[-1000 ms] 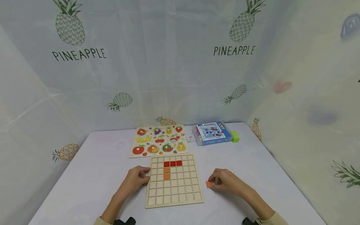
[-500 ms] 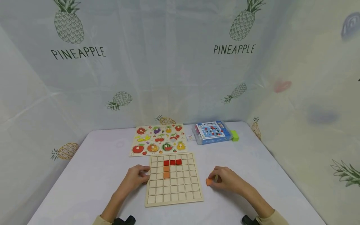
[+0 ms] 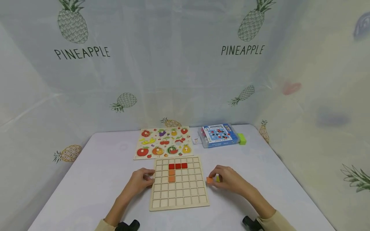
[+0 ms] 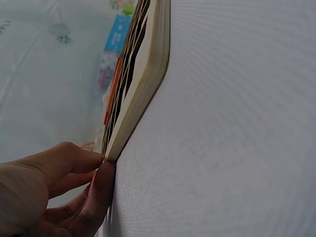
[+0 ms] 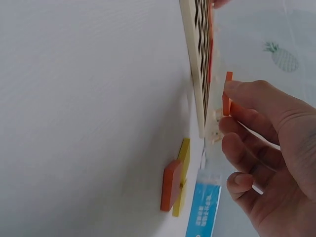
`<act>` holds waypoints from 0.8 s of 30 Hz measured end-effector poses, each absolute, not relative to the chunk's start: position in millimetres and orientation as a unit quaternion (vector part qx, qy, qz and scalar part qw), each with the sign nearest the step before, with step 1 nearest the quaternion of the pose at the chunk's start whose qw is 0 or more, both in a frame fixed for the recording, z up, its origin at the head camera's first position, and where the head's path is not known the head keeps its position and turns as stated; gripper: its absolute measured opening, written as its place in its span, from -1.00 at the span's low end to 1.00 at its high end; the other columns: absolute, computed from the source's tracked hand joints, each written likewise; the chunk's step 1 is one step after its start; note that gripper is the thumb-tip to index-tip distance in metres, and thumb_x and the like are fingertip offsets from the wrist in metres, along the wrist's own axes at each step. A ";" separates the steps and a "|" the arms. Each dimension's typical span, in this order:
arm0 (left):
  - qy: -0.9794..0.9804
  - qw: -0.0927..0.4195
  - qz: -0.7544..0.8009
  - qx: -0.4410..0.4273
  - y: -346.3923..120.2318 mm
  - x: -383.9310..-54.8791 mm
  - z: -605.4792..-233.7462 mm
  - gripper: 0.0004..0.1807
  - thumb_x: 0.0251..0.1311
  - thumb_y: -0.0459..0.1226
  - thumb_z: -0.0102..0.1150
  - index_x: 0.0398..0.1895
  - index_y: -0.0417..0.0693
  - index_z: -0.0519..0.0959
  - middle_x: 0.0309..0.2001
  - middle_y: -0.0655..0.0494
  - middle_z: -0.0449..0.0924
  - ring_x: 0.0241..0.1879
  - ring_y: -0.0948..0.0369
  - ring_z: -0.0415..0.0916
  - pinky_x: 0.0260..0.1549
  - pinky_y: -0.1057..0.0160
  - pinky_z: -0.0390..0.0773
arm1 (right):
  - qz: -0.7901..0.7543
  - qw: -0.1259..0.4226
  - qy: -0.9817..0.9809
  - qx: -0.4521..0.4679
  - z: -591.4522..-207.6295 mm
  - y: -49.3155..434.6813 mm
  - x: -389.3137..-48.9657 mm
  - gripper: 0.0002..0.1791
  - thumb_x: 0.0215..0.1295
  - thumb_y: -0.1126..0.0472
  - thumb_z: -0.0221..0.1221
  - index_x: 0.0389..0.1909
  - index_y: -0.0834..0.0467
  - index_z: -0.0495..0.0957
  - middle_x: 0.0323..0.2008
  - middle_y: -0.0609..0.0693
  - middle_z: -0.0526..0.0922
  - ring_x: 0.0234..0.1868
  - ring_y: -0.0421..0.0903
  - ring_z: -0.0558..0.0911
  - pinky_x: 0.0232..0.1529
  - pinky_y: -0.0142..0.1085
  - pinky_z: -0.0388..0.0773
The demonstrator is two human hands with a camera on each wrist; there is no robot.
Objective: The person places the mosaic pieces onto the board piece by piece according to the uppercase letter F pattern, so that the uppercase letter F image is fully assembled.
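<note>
A wooden grid board (image 3: 179,192) lies on the table with three red tiles (image 3: 178,166) in a row and two orange tiles (image 3: 171,175) below the leftmost red one. My left hand (image 3: 140,179) holds the board's left edge with thumb and fingers, which meet at the rim in the left wrist view. Just off the board's right side, my right hand (image 3: 229,179) pinches an orange square tile (image 5: 227,94) between thumb and index finger, raised above the table. Beneath it on the table lie another orange tile (image 5: 171,185) and yellow tiles (image 5: 184,158), mostly hidden by the hand in the head view.
Behind the grid board lies a fruit puzzle board (image 3: 163,142). To its right are a small card (image 3: 197,141), a clear-and-blue box (image 3: 219,136) with a molecule picture, and a lime-green block (image 3: 242,139). A pineapple-print curtain (image 3: 173,64) stands at the back.
My right hand has lifted the orange tile and moved it left and away from me, toward the grid board, uncovering some yellow. My left hand has stayed at the board's edge.
</note>
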State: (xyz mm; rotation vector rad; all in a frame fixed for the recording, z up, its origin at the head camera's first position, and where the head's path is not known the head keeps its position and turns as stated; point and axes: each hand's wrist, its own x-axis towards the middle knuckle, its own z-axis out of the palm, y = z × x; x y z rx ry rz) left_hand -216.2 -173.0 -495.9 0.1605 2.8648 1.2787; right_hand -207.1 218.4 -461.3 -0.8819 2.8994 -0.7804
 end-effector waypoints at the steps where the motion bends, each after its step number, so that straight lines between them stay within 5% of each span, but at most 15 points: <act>1: 0.911 0.001 0.409 0.052 -173.2 -216.4 -495.9 -0.61 0.02 -0.39 0.40 -0.01 -0.21 0.67 -0.20 0.04 0.63 -0.43 0.31 0.51 -0.52 0.43 0.50 | -0.250 0.008 0.925 -0.285 -460.7 215.9 -207.9 -0.81 0.14 0.13 0.36 -0.20 -0.04 0.68 -0.27 -0.23 0.62 -0.49 -0.33 0.44 -0.47 -0.49 0.42; 24: 0.899 0.012 0.432 0.064 -174.3 -213.2 -493.5 -0.60 0.04 -0.40 0.39 0.01 -0.27 0.65 -0.20 -0.02 0.62 -0.45 0.31 0.55 -0.55 0.42 0.53 | -0.251 0.028 0.907 -0.336 -468.1 152.9 -223.8 -0.77 0.17 -0.03 0.35 -0.22 -0.01 0.70 -0.33 -0.20 0.65 -0.52 -0.37 0.38 -0.44 -0.51 0.36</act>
